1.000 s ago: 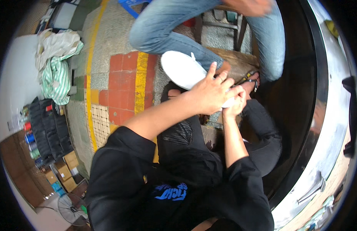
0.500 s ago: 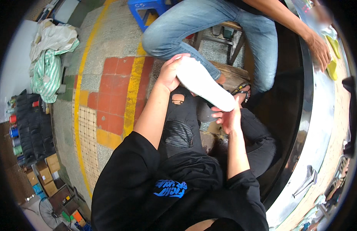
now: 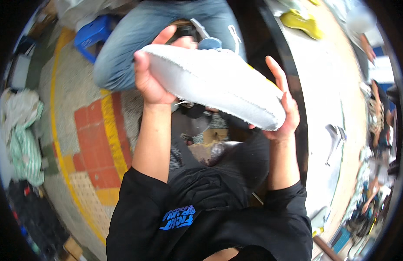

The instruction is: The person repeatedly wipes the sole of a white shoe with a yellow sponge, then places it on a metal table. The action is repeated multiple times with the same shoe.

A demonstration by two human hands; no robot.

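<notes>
A white shoe upper (image 3: 214, 82) with a stitched, frayed seam around its underside is held up between my hands, close to the camera. It has no outsole. White laces and a blue-grey patch show at its far edge, and a yellow strip runs near its right end. My left hand (image 3: 154, 82) grips the left end, thumb against the underside, other fingers partly behind it. Cupped round the right end is my right hand (image 3: 290, 114), with one finger stretched upward. The upper hides some fingers of both hands.
Across from me sits a person in blue jeans (image 3: 123, 52), next to a blue plastic stool (image 3: 92, 37). A long pale workbench (image 3: 316, 130) runs along my right, with yellow shoe pieces (image 3: 301, 24) at its far end. A striped green bag (image 3: 25, 152) lies at left.
The shoe upper has come up closer to the camera and tilted, so its seam and laces now show. My view has shifted; the co-worker's hand on the bench has left view.
</notes>
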